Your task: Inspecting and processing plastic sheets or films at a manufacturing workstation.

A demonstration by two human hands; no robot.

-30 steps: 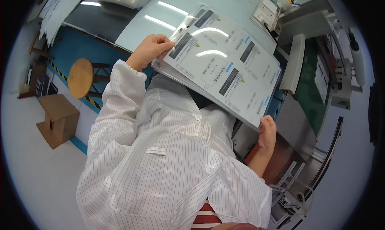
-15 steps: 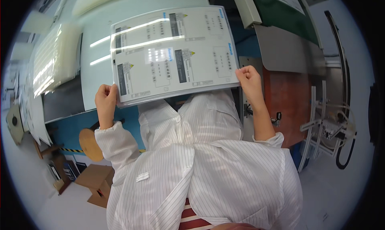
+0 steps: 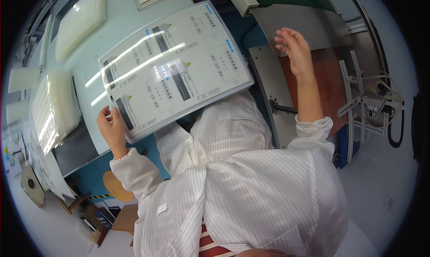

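Note:
A stack of clear-covered printed sheets [image 3: 139,93] lies on the pale green tabletop, its near edge overhanging toward my lap. The top sheet carries repeated label layouts with dark blocks, yellow triangles and blue marks. Beside the stack's near-left edge is my left hand [image 3: 113,130], its fingers loosely bent and apart, the thumb close to or touching the edge. My right hand [image 3: 295,51] hangs in the air well right of the stack, over the machine's grey metal plate [image 3: 291,26]. Its fingers are loosely stretched and hold nothing.
Clear plastic-like sheets are piled on the left [image 3: 56,109], with another pale pile [image 3: 83,22] farther back. To the right stand a reddish-brown board [image 3: 329,78] and a metal frame with tubing [image 3: 371,107]. A round wooden stool [image 3: 117,185] is at lower left.
My right hand has let go of the stack's right edge and moved up and right. My left fingers have loosened at the left edge. The whole view has turned, tilting the stack in the picture.

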